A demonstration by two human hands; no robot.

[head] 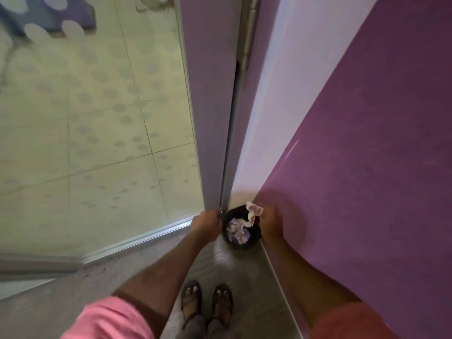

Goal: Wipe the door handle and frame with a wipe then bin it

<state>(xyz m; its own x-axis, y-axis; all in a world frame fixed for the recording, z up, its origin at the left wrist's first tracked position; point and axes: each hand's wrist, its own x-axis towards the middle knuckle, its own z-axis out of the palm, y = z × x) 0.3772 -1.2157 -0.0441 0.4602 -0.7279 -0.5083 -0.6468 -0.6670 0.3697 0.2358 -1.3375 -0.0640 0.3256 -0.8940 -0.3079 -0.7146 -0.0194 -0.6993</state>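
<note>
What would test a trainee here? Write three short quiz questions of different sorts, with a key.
1. True or false: the wipe is already lying loose at the bottom of the bin.
2. Which hand holds the wipe? A) left B) right
3. Fill in: the left hand is at the bin's ____.

Key: 1 false, the right hand holds it over the bin. 2 B. 3 rim.

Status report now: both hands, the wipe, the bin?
Right hand pinches wipe over bin. Left hand at bin rim. Crumpled paper already inside. Nothing blocks the drop.
</note>
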